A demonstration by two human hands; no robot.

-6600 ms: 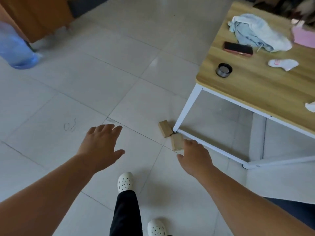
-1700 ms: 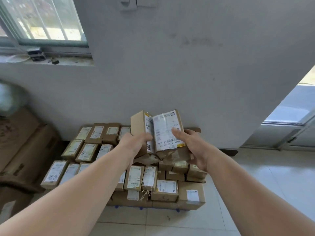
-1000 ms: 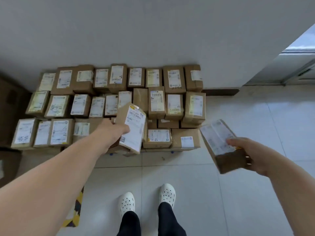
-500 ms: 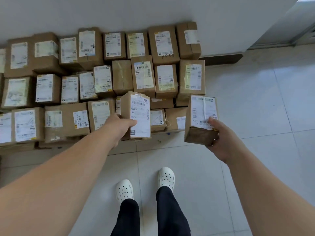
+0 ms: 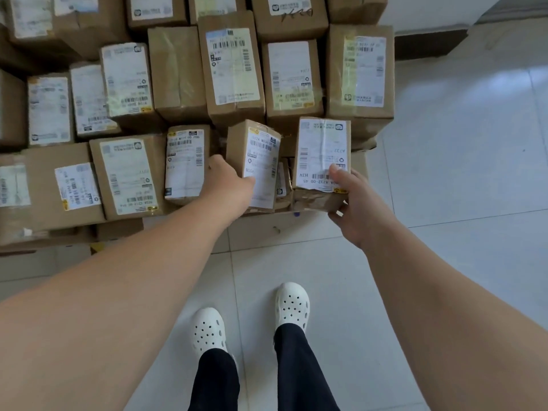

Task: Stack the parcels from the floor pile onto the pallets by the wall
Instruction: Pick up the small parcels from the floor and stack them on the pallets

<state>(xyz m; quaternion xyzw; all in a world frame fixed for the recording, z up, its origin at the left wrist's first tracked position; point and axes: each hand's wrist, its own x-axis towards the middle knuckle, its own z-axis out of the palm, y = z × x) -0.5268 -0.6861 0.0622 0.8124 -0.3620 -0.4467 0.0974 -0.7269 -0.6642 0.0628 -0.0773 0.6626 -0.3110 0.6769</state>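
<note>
Cardboard stack (image 5: pixel 231 69) by wall (image 5: pixel 430 10) already several rows. Left hand (image 5: pixel 228 185) grips small parcel (image 5: pixel 258 155), right hand (image 5: pixel 355 209) grips labelled parcel (image 5: pixel 323 149), both at front row, unreleased. Floor pile unseen.

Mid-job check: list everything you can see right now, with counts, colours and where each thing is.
stacked parcels: about twenty, brown with white labels, rows against the wall, cut off at the frame edges
left parcel: one, brown, white label, tilted at the stack's front
right parcel: one, brown, white label, at the stack's front right corner
floor: white tiles, right and below
wall: white, top right
baseboard: one, dark, under the wall
shoes: two, white, bottom centre
trousers: black, bottom centre
left hand: grips left parcel
right hand: grips right parcel
</note>
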